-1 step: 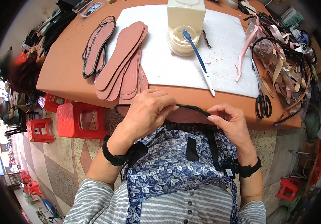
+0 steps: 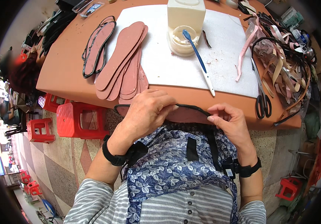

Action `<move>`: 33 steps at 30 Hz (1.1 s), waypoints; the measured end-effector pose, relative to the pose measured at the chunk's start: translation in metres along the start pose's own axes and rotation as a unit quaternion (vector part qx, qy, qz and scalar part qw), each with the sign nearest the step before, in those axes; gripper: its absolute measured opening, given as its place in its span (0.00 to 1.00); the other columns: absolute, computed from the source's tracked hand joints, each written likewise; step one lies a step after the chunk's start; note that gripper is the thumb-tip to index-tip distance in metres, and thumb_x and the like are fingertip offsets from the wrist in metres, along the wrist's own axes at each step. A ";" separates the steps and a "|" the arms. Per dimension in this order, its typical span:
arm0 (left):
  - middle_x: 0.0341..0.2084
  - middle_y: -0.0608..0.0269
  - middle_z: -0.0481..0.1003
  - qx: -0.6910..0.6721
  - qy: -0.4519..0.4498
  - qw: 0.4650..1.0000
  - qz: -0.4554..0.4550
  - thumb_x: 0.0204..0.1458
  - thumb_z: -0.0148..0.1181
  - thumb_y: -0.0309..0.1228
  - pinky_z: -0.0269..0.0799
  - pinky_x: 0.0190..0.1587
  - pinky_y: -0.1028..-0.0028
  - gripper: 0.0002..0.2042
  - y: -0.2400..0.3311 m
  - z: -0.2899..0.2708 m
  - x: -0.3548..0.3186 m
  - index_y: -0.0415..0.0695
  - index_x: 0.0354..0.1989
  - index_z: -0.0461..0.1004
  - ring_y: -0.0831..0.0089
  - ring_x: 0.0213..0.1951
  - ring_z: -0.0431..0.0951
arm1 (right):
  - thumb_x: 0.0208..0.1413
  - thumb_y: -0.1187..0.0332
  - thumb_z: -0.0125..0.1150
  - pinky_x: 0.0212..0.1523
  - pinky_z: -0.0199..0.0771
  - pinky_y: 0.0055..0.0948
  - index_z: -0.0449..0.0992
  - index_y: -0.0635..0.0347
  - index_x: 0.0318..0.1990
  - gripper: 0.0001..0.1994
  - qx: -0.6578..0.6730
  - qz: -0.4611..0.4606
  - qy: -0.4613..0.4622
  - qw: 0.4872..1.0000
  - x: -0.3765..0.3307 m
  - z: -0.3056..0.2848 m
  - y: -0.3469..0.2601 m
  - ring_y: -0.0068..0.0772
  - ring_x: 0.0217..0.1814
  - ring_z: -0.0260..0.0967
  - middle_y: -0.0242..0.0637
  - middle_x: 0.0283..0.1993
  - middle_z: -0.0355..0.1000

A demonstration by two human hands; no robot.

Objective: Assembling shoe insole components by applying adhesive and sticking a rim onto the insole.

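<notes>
Between my hands, at the table's front edge, is a reddish-pink insole (image 2: 185,115) with a black binding strip (image 2: 192,107) along its far edge. My left hand (image 2: 149,108) is closed in a pinch on the strip and the insole, covering part of it. At the other end, my right hand (image 2: 230,118) pinches the strip between thumb and forefinger. A fanned stack of plain pink insoles (image 2: 121,56) lies beyond my left hand. Left of that stack are several insoles with black edging (image 2: 100,48), piled together.
A white foam sheet (image 2: 227,56) covers the middle of the brown table (image 2: 65,63). On it stand a cream container (image 2: 186,16) and a round glue pot (image 2: 183,41), with a blue-and-white brush (image 2: 201,65) leaning out. Black-handled scissors (image 2: 263,106) and tangled strips (image 2: 280,63) lie right. Red stools (image 2: 80,119) stand left.
</notes>
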State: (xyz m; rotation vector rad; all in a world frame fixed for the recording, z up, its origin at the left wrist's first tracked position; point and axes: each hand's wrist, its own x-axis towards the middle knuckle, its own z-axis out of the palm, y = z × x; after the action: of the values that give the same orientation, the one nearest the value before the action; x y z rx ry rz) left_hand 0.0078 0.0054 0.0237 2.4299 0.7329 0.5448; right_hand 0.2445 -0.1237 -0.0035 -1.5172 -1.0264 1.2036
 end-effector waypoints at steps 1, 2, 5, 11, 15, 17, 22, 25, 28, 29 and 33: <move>0.28 0.55 0.77 -0.003 0.010 1.000 0.002 0.51 0.63 0.27 0.72 0.39 0.59 0.04 0.000 0.000 0.000 0.42 0.35 0.78 0.54 0.34 0.77 | 0.54 0.77 0.67 0.35 0.70 0.14 0.80 0.63 0.41 0.08 -0.002 0.010 -0.001 1.000 0.000 0.000 -0.001 0.13 0.34 0.69 0.26 0.32 0.74; 0.28 0.54 0.77 -0.007 0.019 1.000 0.005 0.51 0.63 0.27 0.72 0.39 0.59 0.04 0.001 -0.001 0.000 0.42 0.34 0.78 0.54 0.34 0.78 | 0.54 0.77 0.67 0.35 0.70 0.14 0.80 0.63 0.41 0.08 -0.002 0.010 0.000 1.000 0.000 0.000 0.001 0.13 0.34 0.69 0.26 0.32 0.74; 0.28 0.54 0.77 -0.003 0.028 1.000 0.013 0.51 0.64 0.26 0.72 0.39 0.59 0.04 0.001 -0.002 0.001 0.41 0.34 0.78 0.54 0.34 0.78 | 0.53 0.77 0.68 0.34 0.70 0.14 0.78 0.64 0.40 0.08 0.021 0.017 0.016 1.000 -0.001 -0.002 0.008 0.13 0.33 0.69 0.26 0.31 0.73; 0.27 0.53 0.77 -0.016 0.028 0.999 0.008 0.51 0.64 0.26 0.73 0.38 0.59 0.04 0.001 -0.002 0.001 0.40 0.34 0.77 0.53 0.34 0.78 | 0.52 0.78 0.69 0.36 0.71 0.15 0.77 0.65 0.36 0.06 -0.016 -0.003 0.028 0.999 -0.004 -0.003 0.010 0.14 0.34 0.70 0.27 0.33 0.72; 0.27 0.53 0.77 -0.007 0.023 1.000 0.011 0.51 0.64 0.26 0.73 0.38 0.59 0.04 0.001 -0.004 0.002 0.40 0.34 0.78 0.53 0.34 0.78 | 0.52 0.76 0.69 0.35 0.69 0.17 0.77 0.65 0.32 0.05 -0.059 -0.055 0.034 0.996 -0.005 -0.005 0.010 0.15 0.33 0.69 0.28 0.34 0.70; 0.27 0.53 0.77 -0.012 0.023 1.000 0.011 0.51 0.64 0.26 0.73 0.38 0.59 0.05 0.001 -0.004 0.002 0.40 0.34 0.78 0.53 0.34 0.78 | 0.52 0.76 0.69 0.34 0.68 0.17 0.77 0.65 0.31 0.05 -0.081 -0.064 0.038 0.994 -0.005 -0.004 0.009 0.16 0.33 0.68 0.28 0.34 0.70; 0.27 0.53 0.77 -0.010 0.023 1.000 0.005 0.51 0.64 0.26 0.73 0.39 0.59 0.04 0.000 -0.003 0.001 0.41 0.34 0.78 0.53 0.34 0.78 | 0.53 0.77 0.67 0.31 0.65 0.17 0.77 0.65 0.30 0.04 -0.125 -0.078 0.047 0.988 -0.005 -0.003 0.004 0.14 0.29 0.65 0.27 0.32 0.71; 0.27 0.53 0.77 -0.009 0.027 1.000 0.011 0.51 0.64 0.26 0.73 0.40 0.60 0.04 0.000 -0.003 0.002 0.41 0.34 0.78 0.53 0.35 0.78 | 0.55 0.77 0.65 0.27 0.66 0.15 0.76 0.66 0.32 0.04 -0.088 0.013 0.047 0.995 -0.007 -0.002 0.001 0.13 0.24 0.65 0.28 0.31 0.72; 0.27 0.53 0.77 -0.006 0.027 1.000 0.011 0.51 0.64 0.26 0.73 0.41 0.59 0.04 -0.001 -0.003 0.002 0.41 0.34 0.78 0.53 0.35 0.78 | 0.58 0.77 0.62 0.24 0.67 0.14 0.74 0.66 0.34 0.03 -0.015 0.051 0.031 0.998 -0.007 0.000 -0.004 0.14 0.21 0.67 0.29 0.29 0.72; 0.27 0.53 0.77 -0.003 0.022 1.000 0.009 0.50 0.64 0.26 0.73 0.41 0.59 0.05 -0.001 -0.003 0.002 0.41 0.34 0.78 0.53 0.35 0.79 | 0.58 0.77 0.62 0.24 0.67 0.14 0.74 0.66 0.34 0.03 -0.016 0.051 0.031 0.998 -0.007 0.000 -0.003 0.14 0.21 0.67 0.29 0.29 0.72; 0.27 0.53 0.77 0.001 0.024 1.000 0.009 0.50 0.64 0.26 0.73 0.42 0.59 0.05 0.000 -0.002 0.002 0.41 0.34 0.78 0.53 0.35 0.79 | 0.60 0.76 0.60 0.23 0.68 0.13 0.73 0.66 0.36 0.03 0.018 0.053 0.029 0.998 -0.006 -0.001 0.002 0.17 0.24 0.73 0.31 0.29 0.73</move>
State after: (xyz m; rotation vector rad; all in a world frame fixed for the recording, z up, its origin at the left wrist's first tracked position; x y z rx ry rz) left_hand 0.0082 0.0077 0.0259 2.4353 0.7321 0.6129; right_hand 0.2446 -0.1301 -0.0040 -1.5862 -0.8904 1.2384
